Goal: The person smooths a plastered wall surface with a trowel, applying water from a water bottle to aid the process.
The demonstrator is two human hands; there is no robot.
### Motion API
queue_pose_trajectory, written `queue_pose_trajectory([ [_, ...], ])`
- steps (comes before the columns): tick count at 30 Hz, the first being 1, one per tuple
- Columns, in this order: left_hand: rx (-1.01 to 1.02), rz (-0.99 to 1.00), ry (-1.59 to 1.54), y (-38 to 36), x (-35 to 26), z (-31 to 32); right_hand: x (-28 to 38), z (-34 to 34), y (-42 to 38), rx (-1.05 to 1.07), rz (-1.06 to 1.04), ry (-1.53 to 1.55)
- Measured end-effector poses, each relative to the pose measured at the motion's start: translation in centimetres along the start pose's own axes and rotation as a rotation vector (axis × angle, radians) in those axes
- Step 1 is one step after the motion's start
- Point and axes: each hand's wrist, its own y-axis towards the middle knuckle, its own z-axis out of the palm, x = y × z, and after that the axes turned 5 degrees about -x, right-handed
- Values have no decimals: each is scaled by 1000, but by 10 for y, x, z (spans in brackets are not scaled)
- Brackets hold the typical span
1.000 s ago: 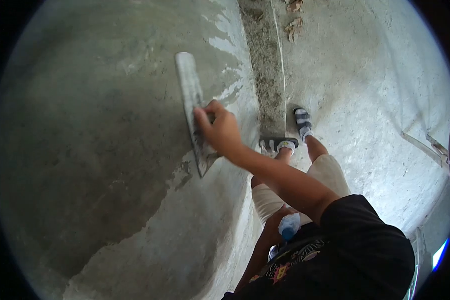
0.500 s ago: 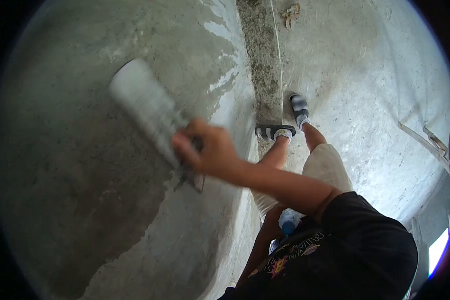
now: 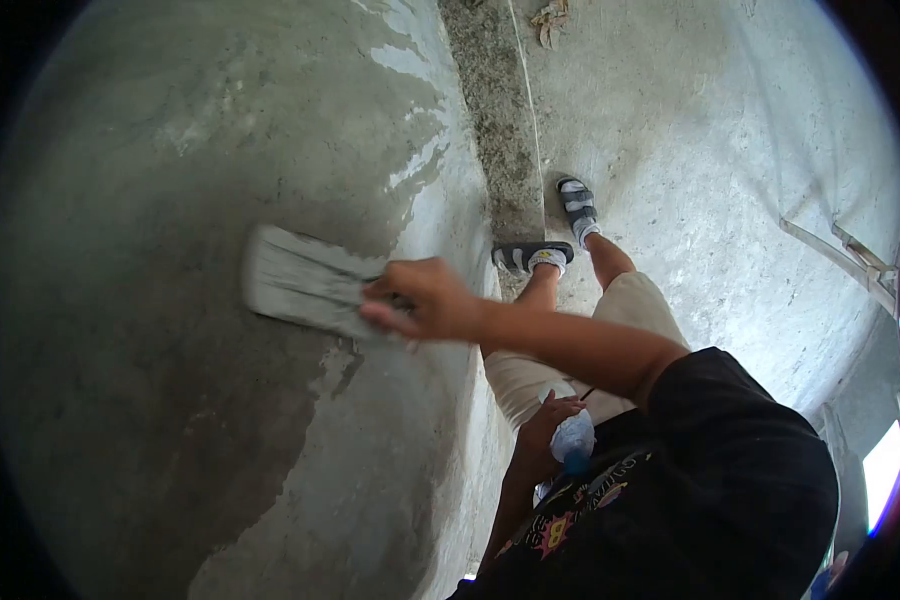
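My right hand is shut on the handle of a long flat plastering trowel. The blade lies nearly level, pressed against the wet grey plaster of the wall, and reaches left from my hand. My left hand stays close to my waist, gripping a small plastic bottle with a blue cap. The darker wet plaster covers the left part of the wall. A lighter, drier band runs along the wall's lower edge.
My two feet in sandals stand on the concrete floor beside the wall's foot. A rough dark strip and a thin string run along the wall's base. Wooden slats lie at the right. Dry leaves lie at the top.
My right hand has swept the trowel down and to the left over the plaster, and the blade has turned from nearly upright to nearly level. My left hand has kept hold of the bottle.
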Motion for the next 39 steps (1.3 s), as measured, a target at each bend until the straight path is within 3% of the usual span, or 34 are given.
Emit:
queue_pose_trajectory([
  [1, -12, 15, -4, 2, -2, -1, -46, -10, -6, 76, -93, -67],
  [2, -24, 29, -8, 4, -4, -3, -88, -28, -10, 164, -8, -204],
  [3, -43, 42, -20, 1, -8, -2, -122, -50, -7, 176, 521, -212],
  [4, -47, 38, -16, -2, -11, -3, -175, -75, -4, -14, 1055, -172],
  [5, -37, 19, -1, -2, -11, -4, -215, -123, -4, 5, 1191, -392],
  [6, -30, 3, 16, 1, -10, -4, -251, -167, -18, 16, 1066, -783],
  [7, -30, 3, 24, 2, -10, -4, -264, -206, -31, -121, 951, -889],
  [8, -68, 4, 57, 1, -11, -4, -250, -237, -30, -154, 985, -968],
  [10, -107, -7, 88, -4, -17, -6, -247, -297, -28, -46, 875, -993],
  [11, -120, -66, 108, 1, -19, -8, -232, -315, -27, -131, 920, -894],
  [13, -174, -67, 139, 21, -16, -9, -217, -363, -36, -82, 763, -963],
  [16, -185, -90, 114, 44, 1, -16, -179, -415, -57, 59, 803, -1227],
  [19, -388, -191, -277, 92, 27, -16, -162, -457, -100, 157, 889, -1390],
  [22, -494, -308, -539, 168, 24, -24, -171, -481, -164, 7, 966, -1267],
  [25, -641, -247, -876, 238, -11, -20, -186, -491, -244, -69, 962, -1175],
  [28, -621, -280, -1104, 280, -68, -25, -175, -473, -296, -71, 1101, -1177],
  [32, -572, -71, -1300, 340, -109, -43, -154, -447, -336, 6, 1140, -1112],
  [34, -437, 14, -1413, 366, -121, -57, -145, -440, -340, 18, 1200, -1092],
  [39, -409, 89, -1472, 365, -146, -75, -146, -441, -340, -26, 1180, -1068],
])
